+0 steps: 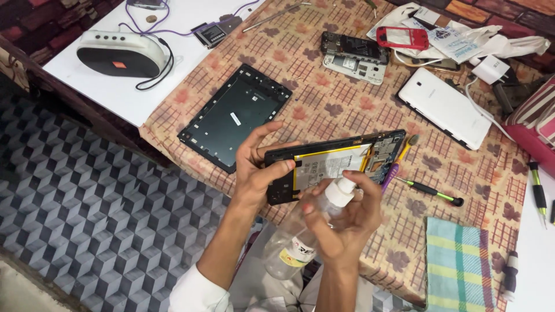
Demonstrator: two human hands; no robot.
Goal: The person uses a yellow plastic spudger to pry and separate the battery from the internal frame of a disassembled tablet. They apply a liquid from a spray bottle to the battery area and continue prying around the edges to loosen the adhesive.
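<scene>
Left hand has its grip closed on the left end of the opened tablet, thumb pressed on the dark frame, other fingers spread loose above it. Right hand is wrapped tight round the neck of a clear spray bottle, forefinger up on the white nozzle, which sits right against the tablet's lower edge.

The tablet is held up just over the near edge of the table, insides facing up so you see the battery. Its long axis runs left to right, the right end tilted a bit up and away. The bottle slants the other way, base down toward the person's lap, nozzle pointing up at the tablet.

Around it: a purple-and-yellow tool lies touching the tablet's right end, a green-tipped screwdriver just beside that. The tablet's black back frame lies flat to the left, close behind the left hand. Further back there's a stripped phone, a red phone and a white tablet. A checked cloth is near right, a speaker far left
</scene>
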